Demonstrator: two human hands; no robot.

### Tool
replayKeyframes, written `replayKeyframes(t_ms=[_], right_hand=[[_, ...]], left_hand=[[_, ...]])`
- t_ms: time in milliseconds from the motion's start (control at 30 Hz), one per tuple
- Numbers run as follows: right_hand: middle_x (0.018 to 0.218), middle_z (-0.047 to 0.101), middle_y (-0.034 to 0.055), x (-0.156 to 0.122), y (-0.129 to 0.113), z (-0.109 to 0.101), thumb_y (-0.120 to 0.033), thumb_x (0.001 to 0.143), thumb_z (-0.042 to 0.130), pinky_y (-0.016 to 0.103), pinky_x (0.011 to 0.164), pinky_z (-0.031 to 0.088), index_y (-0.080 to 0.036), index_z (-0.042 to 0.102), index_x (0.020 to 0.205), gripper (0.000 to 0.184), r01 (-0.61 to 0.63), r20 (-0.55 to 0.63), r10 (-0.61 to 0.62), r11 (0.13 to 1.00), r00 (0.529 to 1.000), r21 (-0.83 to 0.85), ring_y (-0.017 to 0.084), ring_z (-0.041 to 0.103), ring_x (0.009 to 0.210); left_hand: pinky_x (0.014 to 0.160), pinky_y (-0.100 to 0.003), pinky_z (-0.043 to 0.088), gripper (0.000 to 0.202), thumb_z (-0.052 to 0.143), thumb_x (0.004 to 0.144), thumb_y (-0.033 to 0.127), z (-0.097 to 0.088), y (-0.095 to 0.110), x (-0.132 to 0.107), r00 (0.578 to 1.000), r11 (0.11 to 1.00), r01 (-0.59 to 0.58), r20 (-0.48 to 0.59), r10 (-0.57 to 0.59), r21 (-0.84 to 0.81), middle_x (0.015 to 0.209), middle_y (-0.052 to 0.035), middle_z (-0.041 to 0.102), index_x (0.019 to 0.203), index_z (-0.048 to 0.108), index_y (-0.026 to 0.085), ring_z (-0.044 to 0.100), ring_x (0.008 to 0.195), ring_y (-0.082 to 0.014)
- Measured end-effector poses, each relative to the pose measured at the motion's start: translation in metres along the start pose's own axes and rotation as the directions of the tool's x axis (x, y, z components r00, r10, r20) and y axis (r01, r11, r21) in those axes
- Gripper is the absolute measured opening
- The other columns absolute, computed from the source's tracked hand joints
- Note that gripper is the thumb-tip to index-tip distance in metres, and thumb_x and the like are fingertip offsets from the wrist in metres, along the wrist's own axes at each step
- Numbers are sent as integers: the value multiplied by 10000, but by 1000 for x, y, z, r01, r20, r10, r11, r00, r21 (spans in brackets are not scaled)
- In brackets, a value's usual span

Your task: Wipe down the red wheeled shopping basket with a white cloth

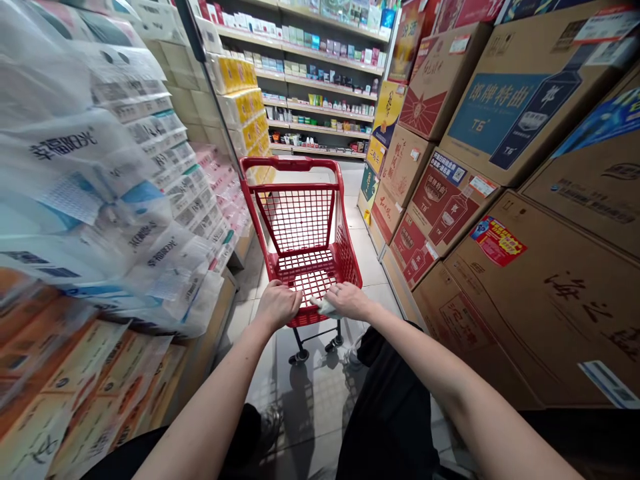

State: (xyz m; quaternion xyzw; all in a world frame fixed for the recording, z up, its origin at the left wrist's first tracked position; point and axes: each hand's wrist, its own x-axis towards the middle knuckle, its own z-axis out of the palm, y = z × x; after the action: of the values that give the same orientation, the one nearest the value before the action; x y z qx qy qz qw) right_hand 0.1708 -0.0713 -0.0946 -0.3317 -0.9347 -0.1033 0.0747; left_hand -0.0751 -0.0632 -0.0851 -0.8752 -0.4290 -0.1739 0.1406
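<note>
A red plastic shopping cart with grid walls stands in front of me, nothing visible inside it. My left hand is closed over the left part of its near edge, thumb turned inward. On the same edge, to the right, rests my right hand, its fingers wrapped round and a ring on one of them. A crumpled white piece, like tissue or cloth, sticks out from under the right hand. Part of the near edge is hidden beneath both hands.
Wrapped tissue-paper packs are stacked along the left, blurred, above orange packs. Cardboard liquor cartons line the right side of the narrow aisle. Shelves of small boxed goods cross the far end. White floor tiles lie underfoot.
</note>
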Motion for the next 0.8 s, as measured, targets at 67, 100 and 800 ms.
replayKeyframes(t_ms=[67, 100, 800], right_hand=[[925, 624, 107, -16, 19, -2, -429, 1022, 400, 340, 783, 387, -139, 593, 985, 350, -37, -3, 37, 999, 999, -36, 210, 569, 868], [917, 623, 105, -21, 26, -2, -384, 1032, 380, 342, 786, 385, -139, 594, 971, 331, -52, 2, 52, 997, 999, -60, 209, 568, 864], [970, 621, 97, -40, 52, 3, -284, 1011, 436, 338, 846, 383, -140, 597, 1037, 218, -22, -16, 21, 998, 1000, -60, 208, 544, 892]], left_hand=[[826, -397, 385, 529, 367, 973, 264, 2, 1, 1, 1000, 1000, 7, -9, -7, -6, 604, -66, 703, 528, 641, 181, 612, 577, -172], [824, -398, 383, 537, 365, 976, 269, 3, 2, 2, 1000, 1000, 15, -14, -15, -7, 600, -66, 702, 522, 639, 181, 606, 568, -170], [821, -413, 388, 555, 339, 988, 290, 7, 17, 14, 998, 995, 62, -15, -63, -84, 609, -82, 698, 534, 638, 178, 596, 578, -181]])
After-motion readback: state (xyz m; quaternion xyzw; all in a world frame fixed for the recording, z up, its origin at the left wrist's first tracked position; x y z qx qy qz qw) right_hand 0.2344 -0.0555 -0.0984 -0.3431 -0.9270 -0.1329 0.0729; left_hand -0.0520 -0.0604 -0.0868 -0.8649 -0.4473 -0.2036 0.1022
